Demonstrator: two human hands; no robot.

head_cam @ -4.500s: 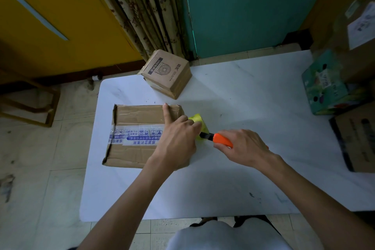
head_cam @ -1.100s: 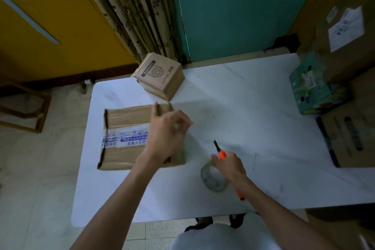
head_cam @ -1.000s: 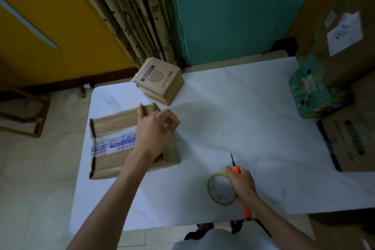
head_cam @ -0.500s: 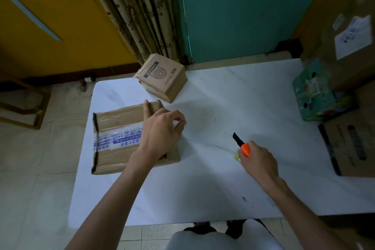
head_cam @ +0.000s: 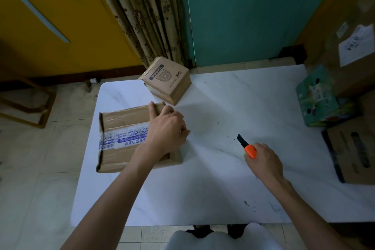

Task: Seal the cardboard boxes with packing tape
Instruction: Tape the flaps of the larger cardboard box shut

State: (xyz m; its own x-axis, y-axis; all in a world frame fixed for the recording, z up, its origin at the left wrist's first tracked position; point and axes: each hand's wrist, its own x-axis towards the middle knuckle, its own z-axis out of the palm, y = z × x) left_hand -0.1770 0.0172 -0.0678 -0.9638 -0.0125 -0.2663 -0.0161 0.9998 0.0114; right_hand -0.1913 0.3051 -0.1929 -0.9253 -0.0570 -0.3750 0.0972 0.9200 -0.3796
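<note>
I see my left hand (head_cam: 166, 131) holding the taped cardboard box (head_cam: 121, 117) at centre left on the white counter (head_cam: 213, 193), my right hand (head_cam: 263, 163) gripping an orange utility knife (head_cam: 249, 150) right of centre, blade out.

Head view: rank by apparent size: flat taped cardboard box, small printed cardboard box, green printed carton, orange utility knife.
1. Flat taped cardboard box, partly under the left hand.
2-3. Green printed carton and small printed cardboard box: too alike to rank.
4. Orange utility knife, mostly inside the right hand.
</note>
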